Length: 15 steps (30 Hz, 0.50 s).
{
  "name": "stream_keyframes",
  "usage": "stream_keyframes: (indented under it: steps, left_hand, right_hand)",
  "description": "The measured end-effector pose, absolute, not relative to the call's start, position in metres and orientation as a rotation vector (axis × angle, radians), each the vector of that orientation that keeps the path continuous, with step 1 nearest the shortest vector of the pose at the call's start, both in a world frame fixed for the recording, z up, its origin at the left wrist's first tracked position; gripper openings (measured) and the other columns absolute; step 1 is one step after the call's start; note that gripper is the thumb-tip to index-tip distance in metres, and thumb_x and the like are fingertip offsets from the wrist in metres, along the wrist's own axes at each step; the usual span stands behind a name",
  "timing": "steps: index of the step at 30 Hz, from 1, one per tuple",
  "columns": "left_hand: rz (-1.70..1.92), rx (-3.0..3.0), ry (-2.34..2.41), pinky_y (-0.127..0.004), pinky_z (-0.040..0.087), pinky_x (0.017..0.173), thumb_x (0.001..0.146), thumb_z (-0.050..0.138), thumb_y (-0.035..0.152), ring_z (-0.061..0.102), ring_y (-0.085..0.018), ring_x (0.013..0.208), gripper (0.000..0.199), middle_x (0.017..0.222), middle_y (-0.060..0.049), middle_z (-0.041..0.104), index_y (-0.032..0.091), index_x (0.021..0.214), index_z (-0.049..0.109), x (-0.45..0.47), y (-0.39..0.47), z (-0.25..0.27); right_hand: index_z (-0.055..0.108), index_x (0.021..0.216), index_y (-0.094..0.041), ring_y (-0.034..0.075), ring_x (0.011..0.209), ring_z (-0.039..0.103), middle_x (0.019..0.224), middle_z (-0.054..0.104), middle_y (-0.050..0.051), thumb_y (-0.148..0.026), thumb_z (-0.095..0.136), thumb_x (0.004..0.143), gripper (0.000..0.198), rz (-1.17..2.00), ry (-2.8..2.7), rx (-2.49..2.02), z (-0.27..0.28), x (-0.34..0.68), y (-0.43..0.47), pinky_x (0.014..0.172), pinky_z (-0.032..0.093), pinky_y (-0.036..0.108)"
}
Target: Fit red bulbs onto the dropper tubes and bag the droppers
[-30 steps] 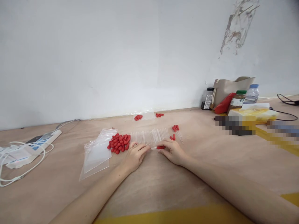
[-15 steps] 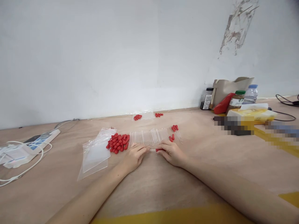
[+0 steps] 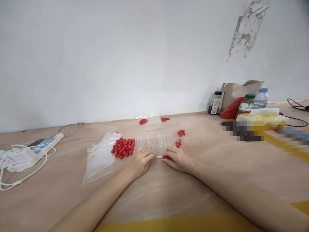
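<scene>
My left hand [image 3: 143,161] pinches a thin clear glass dropper tube [image 3: 159,157] just in front of the row of tubes. Opposite it, my right hand [image 3: 179,159] is closed on a red rubber bulb [image 3: 167,158] that sits at the tube's right end. Behind my hands lies a row of clear tubes [image 3: 154,141]. A heap of red bulbs [image 3: 122,148] is left of that row. To the right rest a few droppers with red bulbs fitted [image 3: 182,132] and two loose red bulbs [image 3: 178,143].
Clear plastic bags [image 3: 100,162] lie left of the heap. Small bags with red bulbs [image 3: 143,121] lie by the wall. A white power strip [image 3: 48,145] with cables is at far left. At right stand a beige bag [image 3: 233,93], a jar [image 3: 245,104], bottles and a tissue pack [image 3: 262,120].
More of the red bulb shows between my right fingers. Both hands keep hold in nearly the same place, and the whole view has shifted slightly.
</scene>
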<state>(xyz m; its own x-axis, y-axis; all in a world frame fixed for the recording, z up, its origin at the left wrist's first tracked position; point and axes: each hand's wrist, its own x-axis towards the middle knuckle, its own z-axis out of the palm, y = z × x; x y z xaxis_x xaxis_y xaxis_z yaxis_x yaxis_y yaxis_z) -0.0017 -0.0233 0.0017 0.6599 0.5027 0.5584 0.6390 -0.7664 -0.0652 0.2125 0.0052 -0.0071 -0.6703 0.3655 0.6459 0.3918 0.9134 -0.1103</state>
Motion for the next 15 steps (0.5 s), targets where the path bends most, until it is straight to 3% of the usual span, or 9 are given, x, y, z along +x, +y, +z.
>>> stream_keyframes:
  steps: [5, 15]
  left_hand:
    - [-0.832, -2.614, -0.887, -0.032, 0.040, 0.068, 0.086, 0.041, 0.012, 0.059, -0.017, 0.077, 0.020, 0.085, -0.006, 0.065, 0.017, 0.098, 0.056, 0.0012, -0.0250, 0.0011]
    - [-0.822, -2.635, -0.931, -0.032, 0.039, 0.068, 0.086, 0.041, 0.012, 0.058, -0.018, 0.077, 0.020, 0.085, -0.007, 0.065, 0.016, 0.098, 0.057, 0.0060, -0.0282, 0.0020]
  right_hand:
    - [0.058, 0.088, -0.016, 0.015, 0.069, 0.050, 0.072, 0.056, 0.005, -0.023, 0.043, 0.084, 0.017, -0.034, -2.375, -0.486, -0.0026, 0.2124, 0.0045, 0.063, 0.039, 0.028]
    - [0.059, 0.090, -0.015, 0.016, 0.071, 0.052, 0.074, 0.058, 0.007, -0.022, 0.043, 0.084, 0.019, -0.029, -2.396, -0.492, -0.0042, 0.2081, 0.0068, 0.064, 0.039, 0.029]
